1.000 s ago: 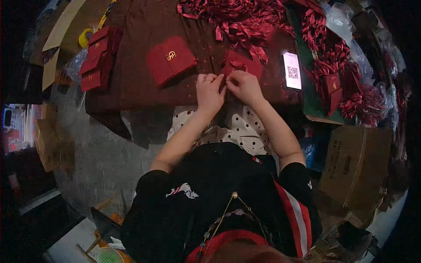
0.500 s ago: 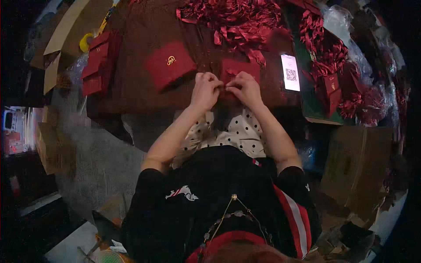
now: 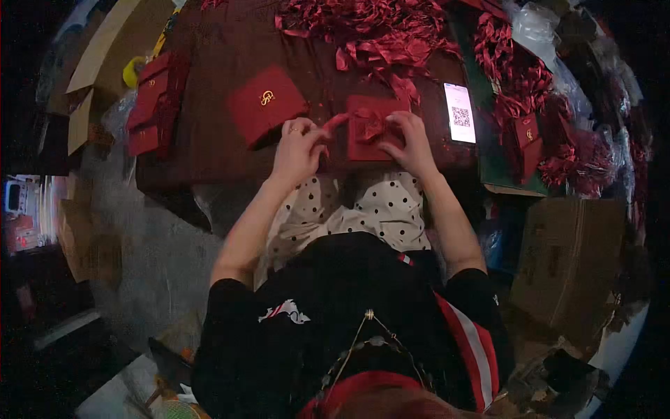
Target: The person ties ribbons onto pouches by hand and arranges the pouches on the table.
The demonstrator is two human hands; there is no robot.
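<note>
A small red box lies in front of me at the near side of the dark red tabletop. A red ribbon bow sits on its lid, with one strip of ribbon stretching left. My left hand is left of the box, its fingers curled where that strip ends; the exact grip is partly hidden. My right hand rests at the box's right side, thumb and forefinger apart beside the bow. A larger red box with a gold monogram lies beyond my left hand.
A heap of red ribbons covers the far side. A phone showing a QR code lies to the right. Red boxes stand at the left edge. More ribbons fill a green-lined tray at right, near a cardboard carton.
Both hands were pinched close together over the small box. They have since moved apart, left hand leftward and right hand slightly right, uncovering the bow and the stretched ribbon strip.
</note>
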